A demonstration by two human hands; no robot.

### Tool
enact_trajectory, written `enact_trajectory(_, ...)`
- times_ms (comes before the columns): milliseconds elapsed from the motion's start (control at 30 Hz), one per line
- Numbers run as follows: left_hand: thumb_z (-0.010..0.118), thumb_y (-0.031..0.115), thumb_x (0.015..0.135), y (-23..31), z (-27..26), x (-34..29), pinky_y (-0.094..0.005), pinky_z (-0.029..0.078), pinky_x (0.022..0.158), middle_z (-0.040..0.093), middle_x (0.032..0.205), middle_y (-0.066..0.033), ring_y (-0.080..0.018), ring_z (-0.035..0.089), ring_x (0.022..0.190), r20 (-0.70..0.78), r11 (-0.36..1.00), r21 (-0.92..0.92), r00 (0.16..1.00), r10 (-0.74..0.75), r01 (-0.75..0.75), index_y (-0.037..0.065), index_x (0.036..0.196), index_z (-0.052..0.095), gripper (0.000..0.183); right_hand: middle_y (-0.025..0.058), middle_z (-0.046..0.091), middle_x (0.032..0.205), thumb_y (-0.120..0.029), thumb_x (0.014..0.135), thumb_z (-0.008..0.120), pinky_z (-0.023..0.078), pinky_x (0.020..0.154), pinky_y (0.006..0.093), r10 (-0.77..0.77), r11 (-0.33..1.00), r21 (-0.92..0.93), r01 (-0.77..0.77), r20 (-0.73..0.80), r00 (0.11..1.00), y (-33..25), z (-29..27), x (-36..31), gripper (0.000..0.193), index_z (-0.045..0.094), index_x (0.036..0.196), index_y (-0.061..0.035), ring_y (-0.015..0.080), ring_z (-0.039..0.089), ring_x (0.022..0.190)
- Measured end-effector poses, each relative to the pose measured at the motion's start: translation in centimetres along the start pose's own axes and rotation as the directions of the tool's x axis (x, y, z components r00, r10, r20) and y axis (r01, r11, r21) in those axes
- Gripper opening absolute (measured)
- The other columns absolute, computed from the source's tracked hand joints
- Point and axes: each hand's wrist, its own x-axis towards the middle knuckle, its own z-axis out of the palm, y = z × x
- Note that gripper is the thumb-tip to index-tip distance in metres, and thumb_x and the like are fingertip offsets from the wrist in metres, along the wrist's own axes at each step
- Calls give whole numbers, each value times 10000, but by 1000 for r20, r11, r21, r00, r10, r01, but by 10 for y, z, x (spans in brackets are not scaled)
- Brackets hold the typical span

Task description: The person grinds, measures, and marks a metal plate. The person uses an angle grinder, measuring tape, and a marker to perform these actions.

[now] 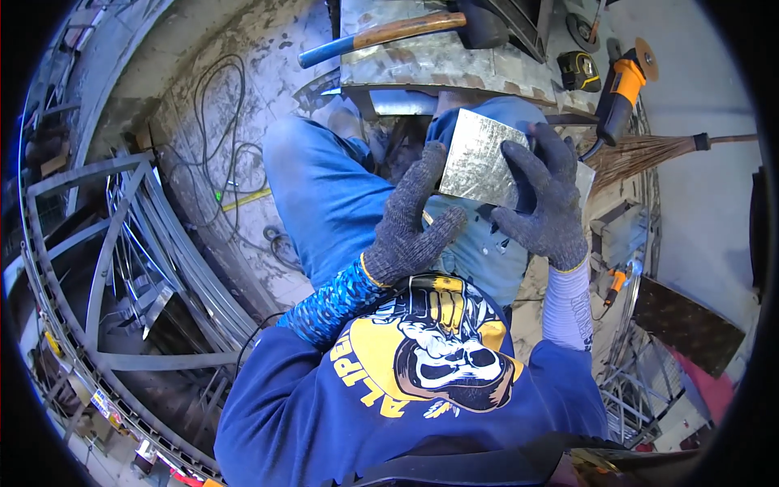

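A bent piece of shiny sheet metal (475, 162) lies over my right thigh, in front of my body. My left hand (412, 219), in a dark grey knit glove, is at its left edge, index finger stretched along the edge and thumb spread apart. Beside that palm shows a small pale sliver (428, 218) whose kind I cannot make out. On the metal's right part rests my right hand (545, 199), gloved alike, with fingers spread over the surface and thumb by the near edge. Part of the sheet is hidden under this hand.
Ahead, a metal-topped workbench (381, 71) carries a hammer (398, 32) with a blue-ended wooden handle and a tape measure (578, 71). An orange angle grinder (623, 89) and a straw broom (649, 154) are right. Cables (203, 122) and a metal frame (101, 268) occupy the left.
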Motion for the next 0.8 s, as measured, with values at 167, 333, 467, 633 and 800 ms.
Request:
enact_trajectory(167, 797, 182, 938, -8, -4, -3, -451, 357, 1256, 551, 1594, -244, -364, 514, 1499, 31, 970, -203, 991, -132, 135, -30, 1557, 526, 708, 157, 557, 1543, -393, 673, 920, 269, 1265, 593, -5, 999, -32, 6, 8, 1000, -1, 0, 2, 800, 695, 1411, -180, 406, 480, 1472)
enact_trajectory(333, 789, 192, 956, -12, -1, -6, -443, 339, 1271, 494, 1642, -238, -334, 467, 1532, 52, 909, -381, 985, -163, 171, -39, 1586, 479, 739, 182, 581, 1525, -377, 650, 934, 339, 1221, 586, -50, 998, -44, 50, -10, 999, 0, -1, 2, 812, 707, 1390, -131, 431, 520, 1428)
enact_trajectory(467, 801, 204, 952, -12, -4, -2, -435, 312, 1289, 437, 1684, -223, -316, 426, 1558, 99, 823, -527, 977, -187, 211, -39, 1617, 425, 801, 180, 587, 1519, -365, 648, 928, 350, 1213, 582, -48, 998, -46, 47, -10, 999, 0, -3, 3, 798, 714, 1380, -129, 428, 525, 1425)
enact_trajectory(633, 824, 226, 939, -5, -9, 2, -433, 287, 1301, 422, 1693, -219, -316, 397, 1574, 134, 785, -560, 965, -227, 263, -37, 1621, 418, 837, 164, 596, 1481, -396, 677, 919, 322, 1222, 572, -24, 1000, -9, 24, -6, 1000, -3, -3, 4, 760, 715, 1378, -184, 397, 511, 1429)
enact_trajectory(800, 831, 242, 930, -7, -5, 3, -435, 277, 1306, 453, 1669, -209, -313, 397, 1572, 152, 740, -613, 960, -237, 279, -21, 1628, 415, 854, 175, 581, 1485, -399, 672, 923, 328, 1217, 570, -19, 1000, -11, 20, 12, 1000, -5, -6, 5, 761, 715, 1373, -189, 399, 511, 1424)
